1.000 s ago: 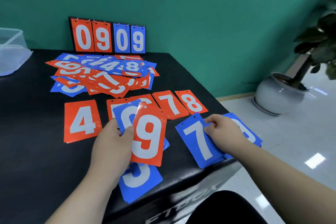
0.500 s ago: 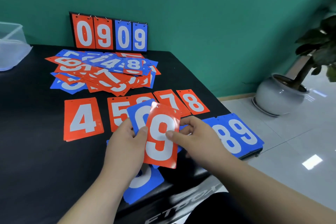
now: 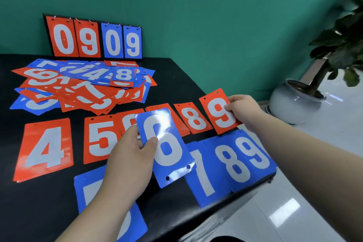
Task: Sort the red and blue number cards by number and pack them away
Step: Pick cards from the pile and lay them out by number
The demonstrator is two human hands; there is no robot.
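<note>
two hands (image 3: 129, 163) (image 3: 243, 112), one scoreboard (image 3: 94, 39), one plant (image 3: 334, 49)

Two bare hands and forearms, seen from above.
The left hand (image 3: 135, 153) and right hand (image 3: 243, 110) are uncovered; behind each, the left forearm (image 3: 102, 208) and right forearm (image 3: 314, 155) are bare to the picture's edge. Below the right forearm shows a rounded black patch (image 3: 225, 239), possibly clothing.

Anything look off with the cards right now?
The blue card in the left hand has its punched holes at the bottom, while the red 5 has them on top: it looks held upside down.
</note>
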